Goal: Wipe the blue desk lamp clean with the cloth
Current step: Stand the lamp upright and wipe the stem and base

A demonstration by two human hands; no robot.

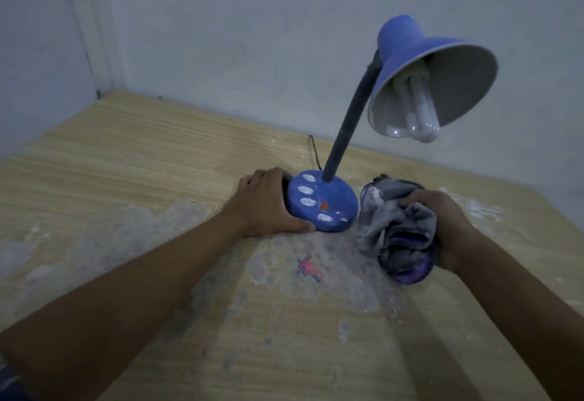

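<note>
From my head camera I look down on a pale wood-grain surface (pixel 126 160) pushed into a corner of bluish-white walls (pixel 252 37). Its top is worn, with grey scuffed patches and white flecks, and a small red and blue mark (pixel 308 269) sits in front of me.

The blue desk lamp (pixel 322 204) stands near the back of the surface. Its round base carries white splotches and a small red switch, a dark flexible neck rises from it, and the blue shade tilts toward me so the white bulb shows inside. A thin cord runs off behind the base.

My left hand (pixel 265 201) curls round the left side of the base, thumb along its front edge. My right hand (pixel 442 227) grips a bunched grey and purple cloth (pixel 395 230), held just beside the right side of the base.
</note>
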